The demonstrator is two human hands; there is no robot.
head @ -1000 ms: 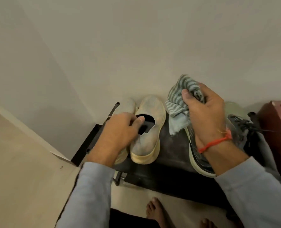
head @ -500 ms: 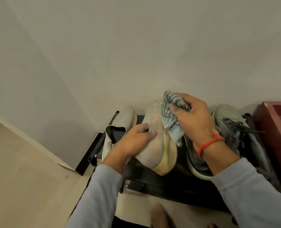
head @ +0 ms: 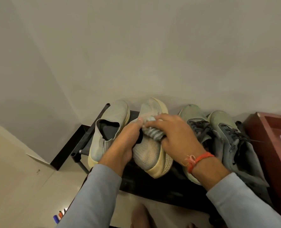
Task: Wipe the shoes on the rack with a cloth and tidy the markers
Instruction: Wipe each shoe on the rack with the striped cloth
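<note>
At frame centre, the left hand (head: 120, 145) grips the tilted pale slip-on shoe (head: 150, 153) on the black rack (head: 152, 186). The right hand (head: 174, 134) presses the striped cloth (head: 152, 133) onto it, fingers curled around the cloth. Markers (head: 59, 215) lie on the floor, lower left.

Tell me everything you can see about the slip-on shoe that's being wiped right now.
The slip-on shoe is a pale grey-beige knit mesh upper on a thick cream foam sole, grubby at the toe. It is tipped onto its side on the black shoe rack, sole edge facing right, toe toward the wall. The left hand grips it at the dark opening; the right hand presses a striped cloth onto its upper. Its upright twin stands just left.
</note>
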